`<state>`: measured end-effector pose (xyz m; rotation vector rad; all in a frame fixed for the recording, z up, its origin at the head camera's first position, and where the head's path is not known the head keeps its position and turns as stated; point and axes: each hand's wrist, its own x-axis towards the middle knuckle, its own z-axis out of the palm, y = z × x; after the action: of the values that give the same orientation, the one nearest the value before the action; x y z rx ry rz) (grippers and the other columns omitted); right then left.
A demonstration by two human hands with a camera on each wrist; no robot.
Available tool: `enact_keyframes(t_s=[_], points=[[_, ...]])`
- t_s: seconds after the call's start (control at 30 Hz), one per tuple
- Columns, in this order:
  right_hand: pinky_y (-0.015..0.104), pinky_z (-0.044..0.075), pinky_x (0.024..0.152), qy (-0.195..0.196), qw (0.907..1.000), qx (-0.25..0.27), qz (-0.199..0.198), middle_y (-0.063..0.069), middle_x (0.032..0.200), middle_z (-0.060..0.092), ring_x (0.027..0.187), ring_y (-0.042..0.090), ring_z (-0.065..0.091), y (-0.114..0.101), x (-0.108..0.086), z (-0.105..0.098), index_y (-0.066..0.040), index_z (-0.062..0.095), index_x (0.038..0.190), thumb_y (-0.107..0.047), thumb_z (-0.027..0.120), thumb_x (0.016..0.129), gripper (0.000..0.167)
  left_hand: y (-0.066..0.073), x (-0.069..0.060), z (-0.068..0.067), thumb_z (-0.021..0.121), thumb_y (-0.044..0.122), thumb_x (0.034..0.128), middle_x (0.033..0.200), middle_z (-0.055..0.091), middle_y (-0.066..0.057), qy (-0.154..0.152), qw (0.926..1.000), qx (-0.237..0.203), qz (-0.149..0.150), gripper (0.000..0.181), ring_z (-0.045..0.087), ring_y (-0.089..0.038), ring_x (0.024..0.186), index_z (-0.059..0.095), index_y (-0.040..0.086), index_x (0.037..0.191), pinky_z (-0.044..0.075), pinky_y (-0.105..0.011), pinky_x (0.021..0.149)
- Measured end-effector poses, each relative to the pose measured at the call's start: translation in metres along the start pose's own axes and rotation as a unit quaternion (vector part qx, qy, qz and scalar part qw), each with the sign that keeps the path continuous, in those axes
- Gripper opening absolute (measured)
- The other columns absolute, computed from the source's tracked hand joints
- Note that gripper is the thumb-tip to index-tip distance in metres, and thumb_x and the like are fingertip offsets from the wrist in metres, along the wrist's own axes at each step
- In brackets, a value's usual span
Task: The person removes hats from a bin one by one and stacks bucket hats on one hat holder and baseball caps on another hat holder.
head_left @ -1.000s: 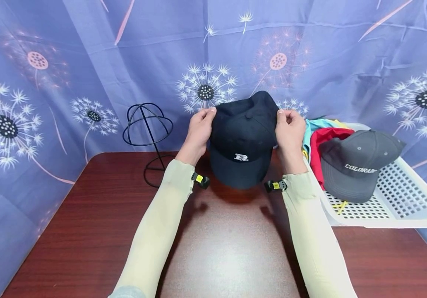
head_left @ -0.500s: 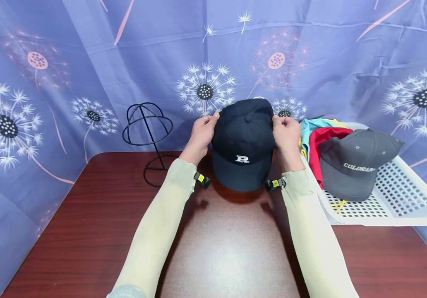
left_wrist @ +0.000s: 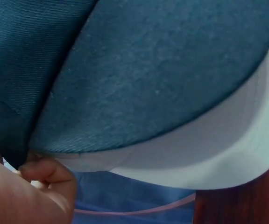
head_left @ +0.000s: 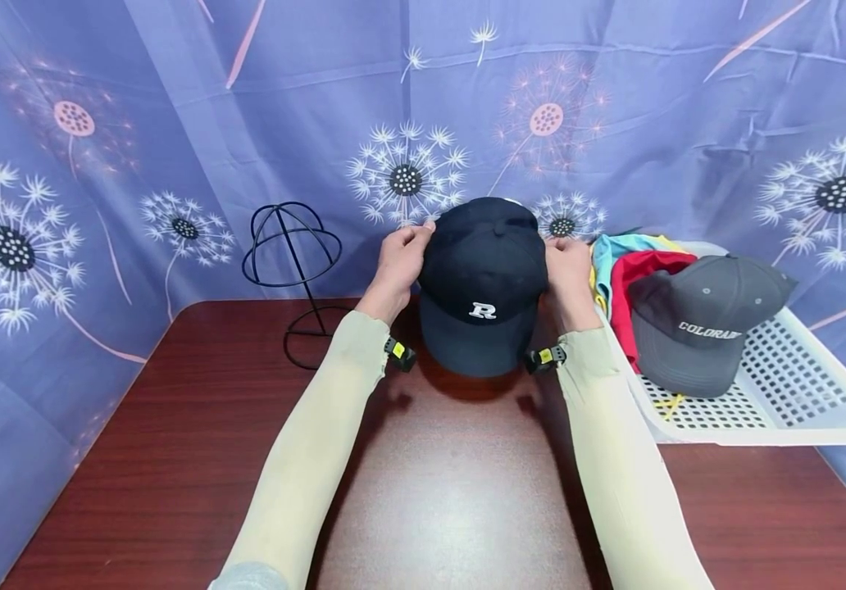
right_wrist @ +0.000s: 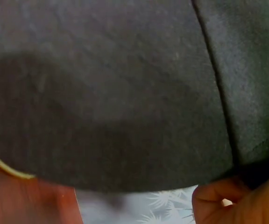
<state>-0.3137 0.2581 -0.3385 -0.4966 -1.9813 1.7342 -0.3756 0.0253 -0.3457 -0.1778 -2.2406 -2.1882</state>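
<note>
A dark navy baseball cap (head_left: 493, 262) with a white R on its front stands at the middle back, its brim toward me. My left hand (head_left: 401, 260) pinches the lower edge at its left side, where the brim joins the crown in the left wrist view. On the opposite side, my right hand (head_left: 569, 269) pinches the edge; its fingertips are partly hidden behind the cap. Below the dark brim (left_wrist: 172, 70), a pale brim-shaped piece (left_wrist: 209, 163) sticks out in the left wrist view. Whatever supports the cap is hidden.
Left of the cap stands a black wire hat stand (head_left: 293, 262). At the right, a white basket (head_left: 799, 438) holds a grey COLORADO cap (head_left: 711, 319), red cloth (head_left: 625, 303) and light-blue cloth (head_left: 615, 246). A patterned blue curtain (head_left: 246, 147) hangs behind the brown table (head_left: 194, 459).
The navy cap's raised back has come down and its crown looks rounder. My right hand has shifted left and slightly down; my left hand has moved slightly right.
</note>
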Motion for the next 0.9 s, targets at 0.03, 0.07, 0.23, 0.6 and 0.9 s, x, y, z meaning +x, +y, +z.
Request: enact_keyframes(t_s=[0.03,0.07,0.23,0.6,0.9], points=[[0.024,0.047,0.062,-0.005,0.9998,0.017,-0.001,-0.003,0.076,0.06,0.078,0.017,0.054,0.001,0.0,0.0,-0.01,0.068,0.075,-0.005,0.064,0.088,0.014,0.0,0.0,0.0,0.064,0.039,0.1068,0.131,0.066,-0.001,0.003,1.0,0.002,0.003,0.034,0.057,-0.017,0.113,0.079,0.009,0.111,0.049,-0.034,0.097],[0.024,0.047,0.059,-0.009,0.9996,0.026,-0.002,-0.005,0.072,0.058,0.075,0.016,0.053,0.002,0.0,-0.001,-0.012,0.066,0.072,-0.004,0.064,0.087,0.017,0.0,0.0,0.0,0.065,0.039,0.1066,0.13,0.067,-0.002,0.004,1.0,0.002,0.006,0.033,0.057,-0.018,0.114,0.079,0.009,0.11,0.05,-0.035,0.097],[0.022,0.045,0.054,-0.028,0.9992,0.026,-0.008,-0.009,0.063,0.054,0.066,0.014,0.05,0.004,0.001,-0.001,-0.016,0.062,0.064,-0.003,0.064,0.087,0.027,0.001,0.001,-0.001,0.067,0.041,0.1051,0.122,0.067,-0.001,0.016,0.9998,0.012,0.005,0.032,0.057,-0.019,0.112,0.079,0.012,0.107,0.049,-0.037,0.097],[0.024,0.045,0.061,-0.039,0.9979,-0.052,0.007,0.006,0.093,0.058,0.081,0.02,0.05,0.003,0.007,-0.001,-0.009,0.066,0.074,-0.01,0.066,0.088,0.015,0.008,0.003,-0.002,0.068,0.042,0.1044,0.118,0.066,-0.003,0.021,0.9982,0.045,-0.035,0.035,0.057,-0.02,0.11,0.08,0.01,0.112,0.05,-0.038,0.097],[0.024,0.044,0.067,0.01,0.9998,-0.015,0.002,-0.004,0.081,0.057,0.081,0.015,0.05,0.0,0.01,0.0,-0.018,0.064,0.063,-0.008,0.059,0.091,0.03,-0.012,0.001,0.003,0.066,0.032,0.1057,0.091,0.062,0.001,-0.003,0.9971,0.005,-0.076,0.033,0.058,-0.015,0.086,0.079,0.002,0.106,0.051,-0.028,0.078]])
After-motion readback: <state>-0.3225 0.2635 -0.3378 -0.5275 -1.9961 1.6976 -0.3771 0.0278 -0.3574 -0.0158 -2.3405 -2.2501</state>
